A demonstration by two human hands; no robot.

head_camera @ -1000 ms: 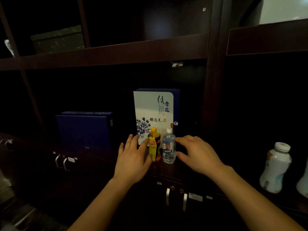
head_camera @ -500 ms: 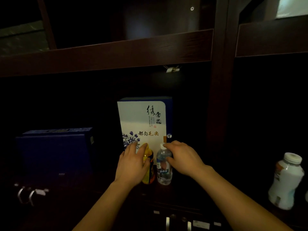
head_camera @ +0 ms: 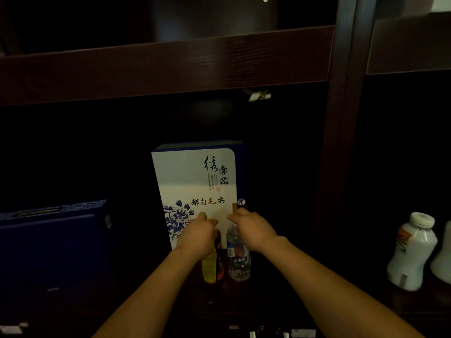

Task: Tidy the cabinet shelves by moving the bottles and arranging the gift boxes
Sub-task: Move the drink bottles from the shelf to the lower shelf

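Head view: left hand (head_camera: pixel 198 236) clamps the yellow bottle (head_camera: pixel 211 267), right hand (head_camera: pixel 253 229) the water bottle (head_camera: pixel 238 258); next, probably lift both clear of the gift box (head_camera: pixel 195 181).

A dark wooden shelf (head_camera: pixel 268 296) is carrying a white flowered gift box (head_camera: pixel 195 186) standing upright, a yellow bottle (head_camera: pixel 211 267) and a clear water bottle (head_camera: pixel 239 262) just before it, a blue box (head_camera: pixel 48 242) to the left, and a white bottle (head_camera: pixel 412 252) well to the right.

Dark grained wood forms the cabinet shelf (head_camera: pixel 166 67), the white gift box (head_camera: pixel 192 181) looks smooth printed card, the water bottle (head_camera: pixel 239 262) clear glossy plastic, the white bottle (head_camera: pixel 412 252) opaque, slightly shiny plastic.
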